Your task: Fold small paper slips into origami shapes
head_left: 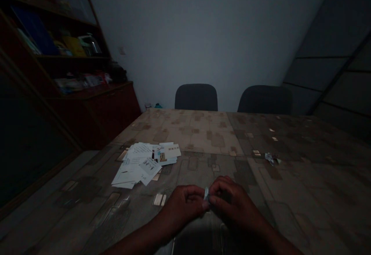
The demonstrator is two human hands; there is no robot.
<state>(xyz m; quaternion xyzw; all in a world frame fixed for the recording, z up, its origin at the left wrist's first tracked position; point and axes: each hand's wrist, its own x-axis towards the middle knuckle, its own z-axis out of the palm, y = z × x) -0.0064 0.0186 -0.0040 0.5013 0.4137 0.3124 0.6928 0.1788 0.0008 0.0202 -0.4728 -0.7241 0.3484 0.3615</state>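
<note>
Both hands meet over the near middle of the table, pinching one small folded piece of pale paper [206, 193] between them. My left hand [187, 202] is closed on its left side, thumb and fingertips together. On the other side my right hand [232, 199] is closed too, its thumb and forefinger at the paper's right edge. Fingers cover most of the piece, so its full shape is hidden. To the left lies a loose pile of printed and handwritten paper cards [133, 166]. A small crumpled or folded paper piece [271, 158] rests farther right.
A patterned cloth covers the table [203, 131]. Two dark chairs, one left [196, 97] and one right [265, 99], stand at its far side against a pale wall. A reddish cabinet [110, 110] with filled shelves is at the left. The room is dim.
</note>
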